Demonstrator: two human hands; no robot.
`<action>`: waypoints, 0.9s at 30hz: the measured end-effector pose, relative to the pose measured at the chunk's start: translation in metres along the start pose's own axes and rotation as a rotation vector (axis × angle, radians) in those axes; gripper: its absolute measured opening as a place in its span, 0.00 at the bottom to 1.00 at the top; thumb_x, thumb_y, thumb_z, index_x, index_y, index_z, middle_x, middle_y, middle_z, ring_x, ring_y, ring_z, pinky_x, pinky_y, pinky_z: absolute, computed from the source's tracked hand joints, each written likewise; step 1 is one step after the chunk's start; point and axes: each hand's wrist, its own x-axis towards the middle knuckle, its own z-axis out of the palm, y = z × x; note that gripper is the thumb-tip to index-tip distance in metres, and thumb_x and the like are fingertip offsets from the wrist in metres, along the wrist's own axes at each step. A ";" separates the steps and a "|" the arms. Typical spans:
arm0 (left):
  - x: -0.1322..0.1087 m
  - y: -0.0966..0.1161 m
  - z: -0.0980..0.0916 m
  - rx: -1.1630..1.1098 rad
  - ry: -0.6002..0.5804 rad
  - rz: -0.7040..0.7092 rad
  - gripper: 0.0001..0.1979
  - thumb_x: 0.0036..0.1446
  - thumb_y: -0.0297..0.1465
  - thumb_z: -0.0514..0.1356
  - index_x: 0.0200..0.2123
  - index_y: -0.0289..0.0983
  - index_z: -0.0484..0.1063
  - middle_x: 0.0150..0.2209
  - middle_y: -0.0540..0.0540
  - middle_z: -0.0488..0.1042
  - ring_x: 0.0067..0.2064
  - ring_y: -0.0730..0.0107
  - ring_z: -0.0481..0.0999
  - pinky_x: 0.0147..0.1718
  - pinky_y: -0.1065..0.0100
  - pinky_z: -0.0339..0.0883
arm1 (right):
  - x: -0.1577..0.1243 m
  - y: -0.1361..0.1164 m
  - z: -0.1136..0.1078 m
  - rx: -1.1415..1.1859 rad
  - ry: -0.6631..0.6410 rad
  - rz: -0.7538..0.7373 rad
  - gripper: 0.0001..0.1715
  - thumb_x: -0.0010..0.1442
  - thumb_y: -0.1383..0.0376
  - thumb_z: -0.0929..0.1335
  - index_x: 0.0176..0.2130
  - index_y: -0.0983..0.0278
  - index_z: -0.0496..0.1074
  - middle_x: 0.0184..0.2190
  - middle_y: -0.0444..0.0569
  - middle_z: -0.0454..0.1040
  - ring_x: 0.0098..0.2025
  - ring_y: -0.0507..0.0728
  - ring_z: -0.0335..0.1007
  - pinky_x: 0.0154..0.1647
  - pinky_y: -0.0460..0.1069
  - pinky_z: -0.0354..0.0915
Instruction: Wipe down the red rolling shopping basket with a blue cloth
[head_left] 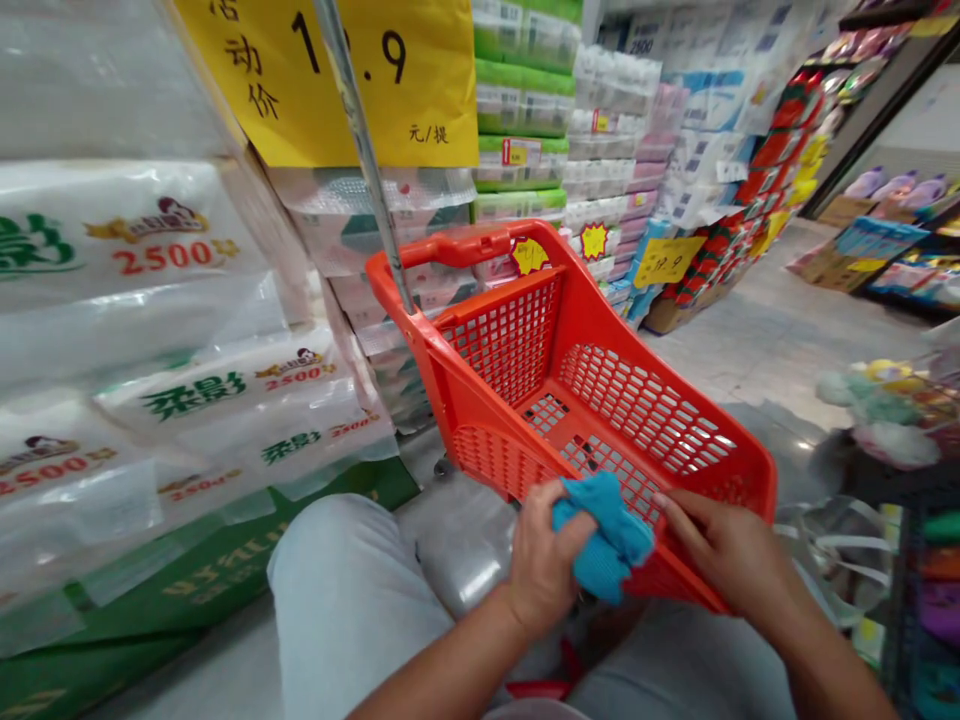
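A red plastic shopping cart [637, 345] with latticed walls stands tilted in view in front of my knees. My left hand [541, 550] is closed around a crumpled blue cloth [611, 530], which lies against the cart's near rim. Just to the right, my right hand [731, 540] grips that same rim, its thumb and a finger showing over the edge. The rest of its fingers are hidden by the cart wall. Through the lattice floor, no goods show inside the basket. A metal pole [367, 160] rises by the cart's handle end.
Stacked white tissue packs [142, 260] fill the left side. Behind the cart are more piled packs [521, 100] and a yellow price sign [330, 80]. Grey tiled floor [750, 330] stretches to the right, past plush-looking items [892, 400] near my right arm.
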 end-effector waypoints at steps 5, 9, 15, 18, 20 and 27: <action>0.017 -0.004 -0.015 0.089 -0.063 0.118 0.07 0.65 0.33 0.58 0.45 0.46 0.72 0.46 0.47 0.72 0.43 0.68 0.72 0.41 0.67 0.70 | -0.024 -0.025 0.011 0.151 0.146 0.062 0.31 0.68 0.43 0.59 0.35 0.58 0.81 0.29 0.46 0.82 0.29 0.58 0.80 0.26 0.45 0.69; 0.058 -0.059 -0.048 0.249 0.095 -0.135 0.14 0.62 0.29 0.58 0.51 0.42 0.70 0.54 0.41 0.66 0.53 0.59 0.69 0.51 0.57 0.68 | -0.026 -0.023 0.008 0.135 0.207 0.109 0.35 0.68 0.41 0.58 0.29 0.58 0.79 0.29 0.47 0.82 0.29 0.58 0.80 0.24 0.46 0.66; 0.067 -0.062 -0.053 0.252 -0.047 -0.010 0.15 0.63 0.31 0.58 0.53 0.45 0.71 0.56 0.43 0.67 0.51 0.62 0.69 0.48 0.60 0.68 | -0.016 0.009 -0.004 0.037 0.215 0.123 0.35 0.67 0.40 0.57 0.35 0.58 0.81 0.31 0.49 0.83 0.29 0.60 0.79 0.23 0.49 0.66; 0.071 -0.064 -0.062 0.307 -0.101 0.046 0.15 0.64 0.32 0.59 0.54 0.46 0.71 0.56 0.44 0.69 0.49 0.63 0.69 0.47 0.61 0.68 | -0.016 0.013 -0.005 -0.015 0.247 0.128 0.35 0.66 0.39 0.57 0.35 0.57 0.81 0.28 0.49 0.82 0.27 0.62 0.78 0.22 0.51 0.67; 0.077 -0.069 -0.068 0.366 -0.001 -0.057 0.16 0.63 0.31 0.59 0.54 0.45 0.71 0.56 0.44 0.68 0.51 0.61 0.69 0.50 0.59 0.67 | -0.016 0.002 -0.005 0.008 0.228 0.051 0.35 0.66 0.39 0.57 0.33 0.56 0.80 0.27 0.49 0.81 0.28 0.61 0.79 0.24 0.51 0.68; 0.072 -0.060 -0.056 0.275 -0.030 0.002 0.15 0.64 0.30 0.57 0.53 0.44 0.70 0.54 0.43 0.69 0.48 0.63 0.70 0.46 0.62 0.69 | -0.008 -0.045 0.000 -0.039 0.245 -0.017 0.36 0.71 0.44 0.54 0.26 0.58 0.75 0.23 0.49 0.78 0.28 0.61 0.78 0.25 0.52 0.66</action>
